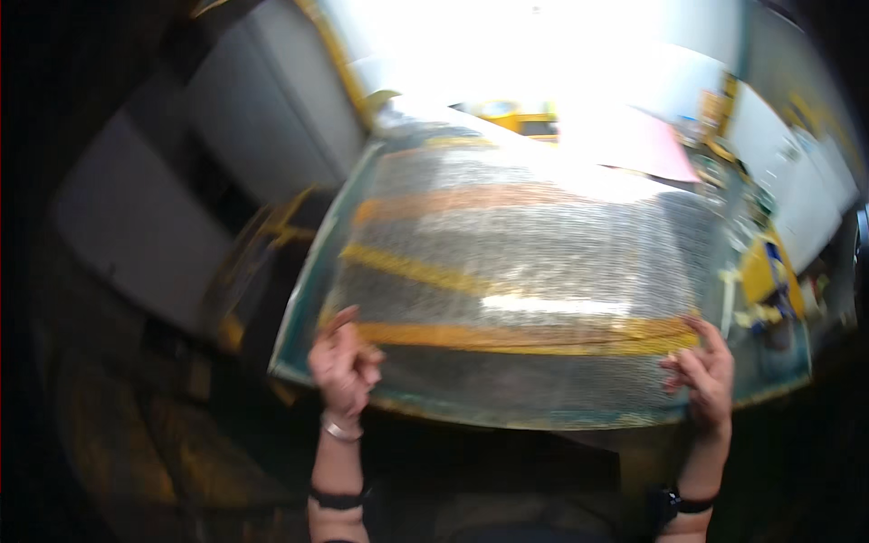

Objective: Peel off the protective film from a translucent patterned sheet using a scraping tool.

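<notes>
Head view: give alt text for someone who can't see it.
A person's left hand and right hand flank the near part of a shiny grey sheet with orange and yellow bands on a table. Blur hides whether they grip it.

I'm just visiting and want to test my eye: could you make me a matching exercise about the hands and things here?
1. Left hand
2. Right hand
3. Pink sheet
4. Silvery bracelet

A. Toward the far right of the table
B. By the right edge of the shiny sheet
C. Worn on a wrist
D. By the left edge of the shiny sheet

Pairs: 1-D, 2-B, 3-A, 4-C
</notes>
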The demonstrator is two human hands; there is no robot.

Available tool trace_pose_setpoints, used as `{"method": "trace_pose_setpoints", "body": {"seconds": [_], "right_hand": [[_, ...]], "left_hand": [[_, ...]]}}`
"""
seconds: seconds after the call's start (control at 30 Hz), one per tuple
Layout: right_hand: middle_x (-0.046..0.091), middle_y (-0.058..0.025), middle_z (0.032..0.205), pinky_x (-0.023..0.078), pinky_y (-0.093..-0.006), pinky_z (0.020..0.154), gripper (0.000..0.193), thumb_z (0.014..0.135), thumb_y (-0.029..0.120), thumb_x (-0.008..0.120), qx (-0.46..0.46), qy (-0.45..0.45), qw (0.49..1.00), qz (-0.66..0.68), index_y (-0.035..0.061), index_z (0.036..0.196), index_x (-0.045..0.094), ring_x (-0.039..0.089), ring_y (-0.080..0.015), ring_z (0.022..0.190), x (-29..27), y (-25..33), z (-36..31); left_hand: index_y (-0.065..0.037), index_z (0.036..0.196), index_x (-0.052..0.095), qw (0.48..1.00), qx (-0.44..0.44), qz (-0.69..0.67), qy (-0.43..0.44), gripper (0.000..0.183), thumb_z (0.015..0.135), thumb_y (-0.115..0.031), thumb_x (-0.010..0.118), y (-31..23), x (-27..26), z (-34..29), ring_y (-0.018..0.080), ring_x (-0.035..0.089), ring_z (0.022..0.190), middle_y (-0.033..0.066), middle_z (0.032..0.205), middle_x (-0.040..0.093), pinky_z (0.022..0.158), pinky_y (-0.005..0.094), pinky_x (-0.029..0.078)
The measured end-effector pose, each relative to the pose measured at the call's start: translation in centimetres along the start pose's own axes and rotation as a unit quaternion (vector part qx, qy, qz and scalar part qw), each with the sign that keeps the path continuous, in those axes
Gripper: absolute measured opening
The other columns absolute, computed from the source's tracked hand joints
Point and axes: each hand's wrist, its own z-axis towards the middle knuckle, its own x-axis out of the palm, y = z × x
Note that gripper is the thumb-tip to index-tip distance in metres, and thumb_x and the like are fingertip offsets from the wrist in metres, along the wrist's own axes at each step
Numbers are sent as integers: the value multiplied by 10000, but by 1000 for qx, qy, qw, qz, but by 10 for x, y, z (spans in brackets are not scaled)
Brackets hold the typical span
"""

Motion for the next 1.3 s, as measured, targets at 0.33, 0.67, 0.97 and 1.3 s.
{"method": "trace_pose_setpoints", "body": {"seconds": [0.33, 0.67, 0.97, 1.3], "right_hand": [[714, -136, 837, 471, -186, 425, 514, 974, 125, 561, -51, -25, 997, -56, 0, 1436, 376, 586, -75, 478, 0, -13, 6], [712, -141, 852, 466, -190, 407, 519, 977, 127, 553, -61, -35, 996, -55, -10, 1442, 366, 592, -85, 470, 1, -16, 6], [699, -158, 879, 530, -272, 440, 522, 967, 128, 571, -14, -12, 999, -28, -35, 1419, 368, 587, -129, 479, 7, -4, 15], [623, -39, 755, 542, -238, 463, 441, 992, 76, 523, -7, 7, 997, 71, -24, 1399, 387, 569, -67, 571, 4, 3, 6]], "left_hand": [[35, 1222, 583, 998, -29, 50, 27, 312, 979, -158, 603, 0, -6, -7, 103, 576, 429, 140, 668, 690, 381, 190, 419], [27, 1198, 612, 997, -35, 69, 14, 292, 948, -121, 634, -4, -6, -2, 102, 579, 433, 110, 645, 676, 372, 187, 419], [-4, 1255, 571, 991, -31, 123, -28, 365, 938, -160, 662, 19, -16, 8, 30, 509, 430, 27, 661, 628, 368, 145, 379], [-33, 1267, 580, 988, 13, 153, -2, 335, 979, -198, 623, 32, -27, 14, 12, 493, 468, -10, 698, 602, 392, 128, 341]]}}
